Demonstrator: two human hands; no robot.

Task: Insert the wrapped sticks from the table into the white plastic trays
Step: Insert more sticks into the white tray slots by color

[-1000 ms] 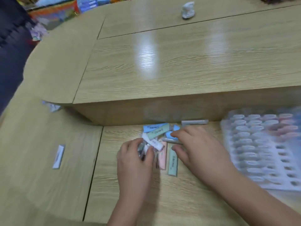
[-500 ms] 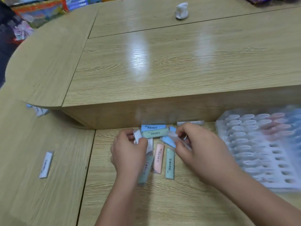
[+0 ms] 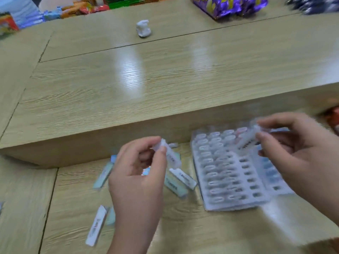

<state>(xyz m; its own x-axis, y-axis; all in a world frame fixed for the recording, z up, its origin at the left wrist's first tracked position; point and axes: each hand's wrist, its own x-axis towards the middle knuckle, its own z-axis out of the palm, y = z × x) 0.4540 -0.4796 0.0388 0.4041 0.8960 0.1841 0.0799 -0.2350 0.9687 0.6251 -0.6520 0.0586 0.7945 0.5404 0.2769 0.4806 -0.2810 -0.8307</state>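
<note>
Head view: pinches a white wrapped stick (image 3: 166, 153) between thumb and forefinger of the left hand (image 3: 135, 173), lower middle of the frame, remaining fingers curled in, stick tilted with its upper end toward the top left. Pinches a second wrapped stick (image 3: 246, 140) in the fingertips of the right hand (image 3: 297, 153), at the right of the frame, blurred and slanting down-left above the far end of the white plastic trays (image 3: 211, 205). Cannot tell whether that stick touches a tray.

Lying flat on the lower surface (image 3: 183, 230), right of centre: the trays, two side by side, apparently overlapping, too blurred to be sure. Far rows and left columns filled with pale stick ends; slots toward the right of the nearer tray dark.

Between the left hand and the trays: a loose white stick (image 3: 183, 177) and a green stick (image 3: 175, 186), side by side and touching. Left of the hand: a pale green stick (image 3: 103, 176). Lower left: a printed white stick (image 3: 96, 225), with another pale green one (image 3: 111, 216) just beside it, partly hidden by the wrist. Close to the foot of the raised step: a small white stick (image 3: 173, 145).

Beyond, filling the upper half of the frame: the raised wooden tier (image 3: 128, 88), glossy with light reflections. Near its top centre: a crumpled white lump (image 3: 143, 28). Top right: purple packets (image 3: 229, 4). Top left: a row of colourful packets (image 3: 82, 6).
</note>
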